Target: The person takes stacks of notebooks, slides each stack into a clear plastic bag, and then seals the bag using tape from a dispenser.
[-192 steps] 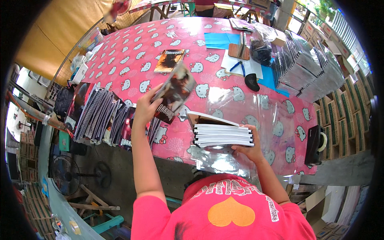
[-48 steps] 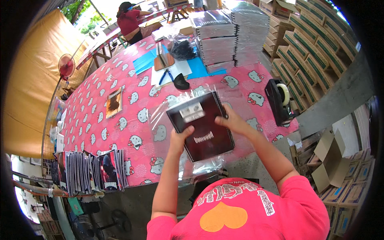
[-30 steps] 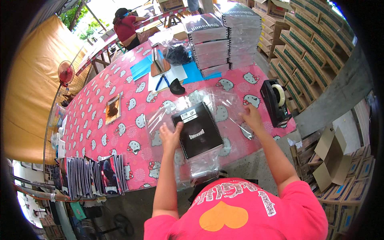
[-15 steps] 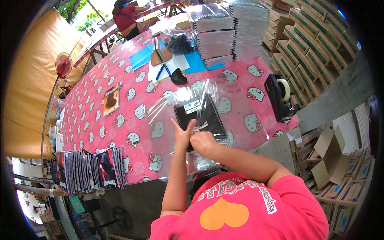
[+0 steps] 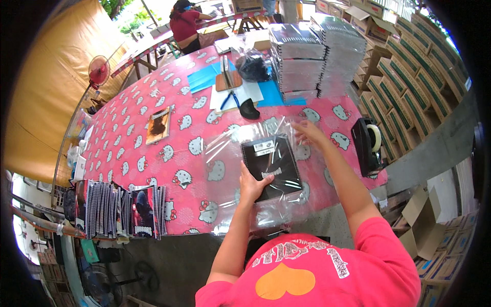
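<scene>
A black spiral-bound notebook [image 5: 281,183] with a white label near its top lies on a clear plastic sheet [image 5: 221,176], in front of me. My left hand [image 5: 251,185] rests on the notebook's lower left side, thumb spread across the cover and fingers stretched along its edge. Beyond the notebook's upper right corner, my right hand [image 5: 309,134] is at the plastic's raised edge, its fingers apart. Whether the fingertips touch the film cannot be made out.
Wrapped notebooks stand in tall stacks [image 5: 298,66] at the back. A black tape dispenser [image 5: 364,148] sits right; blue-handled pliers [image 5: 229,100] and a black curved piece [image 5: 249,109] lie beyond the plastic. Spiral notebooks [image 5: 110,209] fill the near left corner. Another person [image 5: 185,28] sits far off.
My right hand has left the notebook's lower part and moved up and right to the plastic's far edge. My left hand stays on the notebook, and the view has shifted.
</scene>
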Available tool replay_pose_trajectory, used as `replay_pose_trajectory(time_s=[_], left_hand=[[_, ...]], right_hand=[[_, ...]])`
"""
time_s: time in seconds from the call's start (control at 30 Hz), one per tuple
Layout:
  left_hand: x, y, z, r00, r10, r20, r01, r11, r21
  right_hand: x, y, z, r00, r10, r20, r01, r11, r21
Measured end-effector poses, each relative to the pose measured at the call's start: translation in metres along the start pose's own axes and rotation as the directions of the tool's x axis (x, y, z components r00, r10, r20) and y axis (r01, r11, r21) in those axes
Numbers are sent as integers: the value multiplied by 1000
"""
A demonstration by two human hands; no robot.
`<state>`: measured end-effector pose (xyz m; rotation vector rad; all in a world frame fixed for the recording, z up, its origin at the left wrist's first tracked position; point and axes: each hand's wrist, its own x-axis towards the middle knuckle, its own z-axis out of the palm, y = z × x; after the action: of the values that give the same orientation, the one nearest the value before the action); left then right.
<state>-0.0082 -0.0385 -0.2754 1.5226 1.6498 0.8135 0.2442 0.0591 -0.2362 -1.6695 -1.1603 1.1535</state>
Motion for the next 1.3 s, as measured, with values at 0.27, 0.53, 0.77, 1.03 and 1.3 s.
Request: replay_pose_trajectory(time_s=[0.27, 0.53, 0.77, 1.03, 1.3], left_hand=[[0, 2, 0, 998, -29, 57, 31, 999, -32], [1, -21, 6, 998, -14, -56, 14, 1000, 6], [13, -3, 13, 999, 27, 40, -24, 997, -75], [1, -8, 12, 1000, -18, 17, 20, 994, -107], [8, -12, 4, 992, 0, 123, 23, 982, -187]], right_hand=[[74, -74, 41, 971, -238, -41, 236, 900, 365], [-23, 33, 69, 676, -655, 337, 710, 457, -535], [36, 44, 36, 909, -417, 27, 356, 739, -572], [-216, 89, -15, 859, 290, 422, -136, 924, -359], [-187, 61, -19, 998, -61, -11, 60, 995, -83]])
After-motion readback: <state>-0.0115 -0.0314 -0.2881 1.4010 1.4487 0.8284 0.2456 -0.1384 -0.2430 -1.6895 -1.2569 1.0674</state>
